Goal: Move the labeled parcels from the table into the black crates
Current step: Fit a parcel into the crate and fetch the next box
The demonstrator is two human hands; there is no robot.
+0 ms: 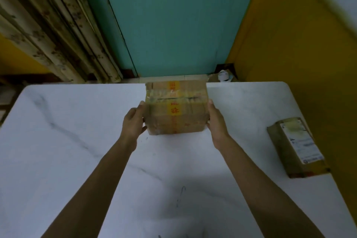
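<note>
A white marble-patterned counter (77,150) stood before a teal door (173,21), with a yellow wall (289,48) to the right and stained curtains (58,31) to the left. A brown cardboard parcel (176,108), sealed with clear tape and a yellow strip, was near the counter's far edge, the left hand (133,121) and right hand (217,121) gripping its sides. A second labeled parcel (296,147) lay at the right edge.

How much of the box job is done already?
Done: cannot tell, since no black crate is in view. In hand: the left hand and right hand grip a taped box over the table. Still to go: one labelled parcel lies by the table's right edge, plus crating the held one.
</note>
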